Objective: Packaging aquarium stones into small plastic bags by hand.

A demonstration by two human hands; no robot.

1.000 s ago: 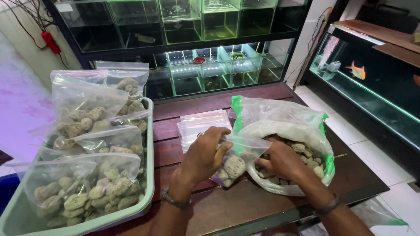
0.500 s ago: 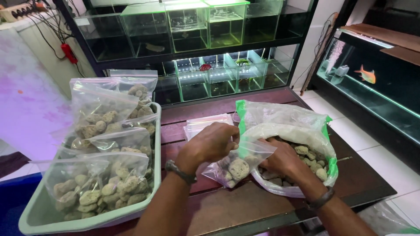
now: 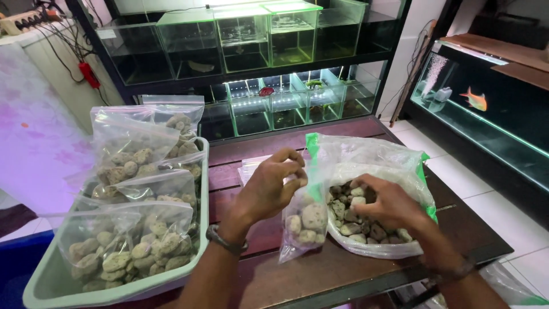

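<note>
You've only got the one view here, a head cam sitting above and just behind your own forearms, tilted down and forward over the wooden table (image 3: 269,280), so there's no second view to share anything with. It's close in: your left hand (image 3: 269,189) and right hand (image 3: 389,203) sit dead centre, with the forearms running off the bottom edge. It faces the rack of glass tanks (image 3: 246,40) across the table, with the green tray (image 3: 51,286) low on the left and the fish tank (image 3: 486,114) along the right edge.
</note>
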